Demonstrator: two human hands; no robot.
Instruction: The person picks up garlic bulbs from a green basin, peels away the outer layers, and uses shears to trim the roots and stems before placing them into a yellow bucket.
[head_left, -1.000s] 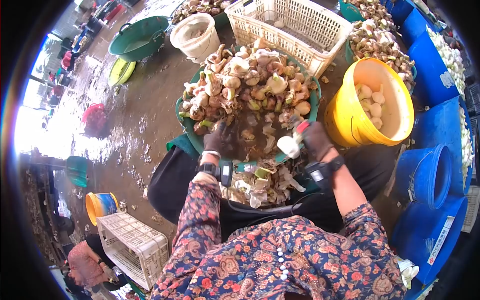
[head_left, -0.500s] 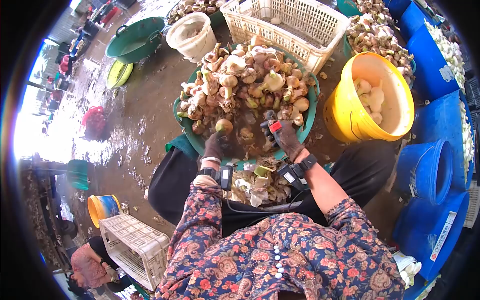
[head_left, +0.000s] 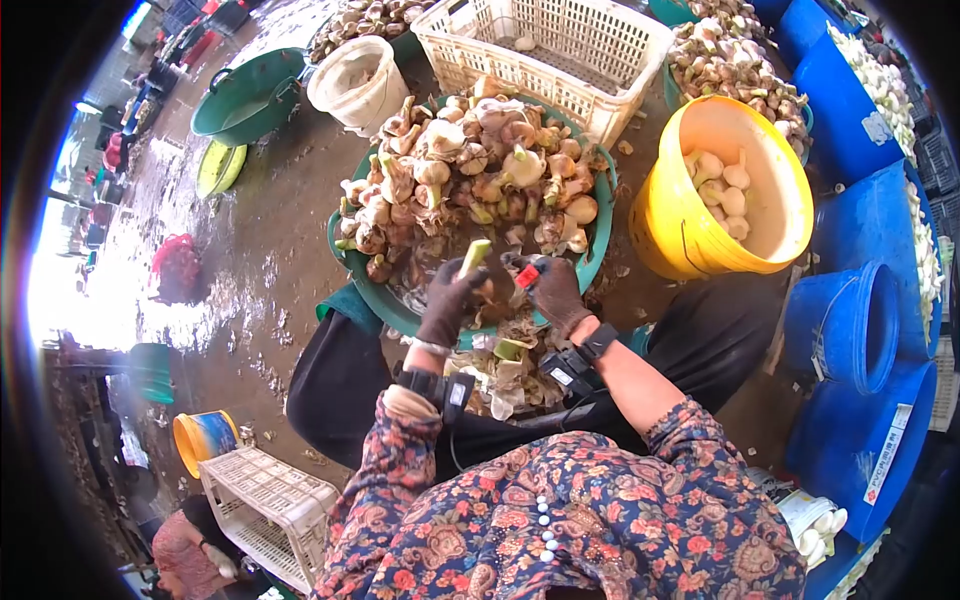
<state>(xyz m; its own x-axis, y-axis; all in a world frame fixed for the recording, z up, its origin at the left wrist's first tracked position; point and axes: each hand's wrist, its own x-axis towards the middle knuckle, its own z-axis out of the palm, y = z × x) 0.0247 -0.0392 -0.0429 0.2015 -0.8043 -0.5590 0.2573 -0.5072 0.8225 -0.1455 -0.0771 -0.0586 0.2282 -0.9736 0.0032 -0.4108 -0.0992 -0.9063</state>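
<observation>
Two dark-gloved hands are over the near part of a green basin (head_left: 603,235) heaped with garlic bulbs (head_left: 435,170). My left hand (head_left: 452,300) is closed round a garlic bulb, whose pale green stem (head_left: 474,258) points up from the fingers. Just to its right, my right hand (head_left: 556,292) grips a small tool with a red part (head_left: 527,276); the rest of the tool is hard to make out. Peelings (head_left: 500,375) lie below the hands, between the legs. A yellow bucket (head_left: 660,215) holding several pale bulbs stands right of the basin.
A cream crate (head_left: 540,75) and a white bucket (head_left: 360,95) stand behind the basin. Blue buckets (head_left: 835,325) line the right side. A green tub (head_left: 245,110) and a yellow-green dish (head_left: 220,167) are at the upper left. Another person (head_left: 190,555) is at the lower left beside an upturned crate (head_left: 265,500).
My left hand has moved right and turned, so the bulb's stem now points up. My right hand has shifted slightly left and down, closer to the left. The whole view has shifted a little.
</observation>
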